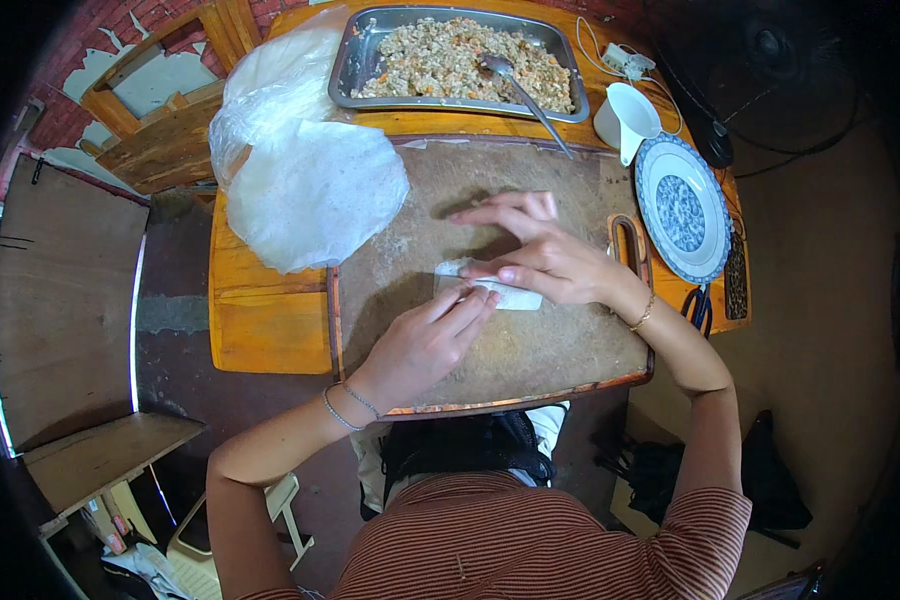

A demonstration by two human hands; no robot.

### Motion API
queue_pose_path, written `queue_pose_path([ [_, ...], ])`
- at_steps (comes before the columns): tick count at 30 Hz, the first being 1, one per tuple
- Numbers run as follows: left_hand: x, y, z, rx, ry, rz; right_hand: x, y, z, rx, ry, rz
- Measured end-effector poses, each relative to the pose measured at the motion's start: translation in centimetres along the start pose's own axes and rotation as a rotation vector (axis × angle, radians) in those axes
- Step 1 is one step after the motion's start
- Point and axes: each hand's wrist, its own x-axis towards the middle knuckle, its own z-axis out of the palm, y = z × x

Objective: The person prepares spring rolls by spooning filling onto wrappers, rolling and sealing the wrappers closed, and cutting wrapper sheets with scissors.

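A small white wrapper [521, 300], partly folded, lies on the worn wooden board [570, 345] before me. Bunched fingertips of my left hand [427, 341] pinch its near left part. My right hand [551, 251] comes in from the right, its thumb and one finger resting on the fold. Its other fingers are raised and spread over the board, slightly blurred. Both hands cover much of the wrapper, so any filling inside is hidden. Up and to the left, a stack of round white wrappers [315, 195] overlaps the board's corner.
Behind the board stands a metal tray [337, 82] of chopped filling [450, 64], with a spoon [529, 97] in it. A plastic bag [277, 82] lies left of it. On the right are a white measuring cup [622, 116], a blue-patterned plate [682, 210], scissors [697, 307] and a cord.
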Motion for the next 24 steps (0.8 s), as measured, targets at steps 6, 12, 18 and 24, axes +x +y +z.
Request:
queue_pose_path([
  [6,-0.2,-0.1,0.6,-0.011,0.037,0.008,1.8,-0.8,0.4,0.004,0.002,0.0],
  [12,0.2,-0.2,-0.2,-0.024,0.009,0.033,-0.7,-3.3,-1.6,-0.029,0.197,0.101],
  [18,0.3,-0.2,-0.6,-0.089,-0.016,-0.02,-4.1,-5.9,1.4,-0.254,0.237,0.162],
  [24,0.4,-0.8,-0.9,-0.244,0.073,-0.093,-4.6,-6.5,2.7,-0.477,0.308,0.186],
])
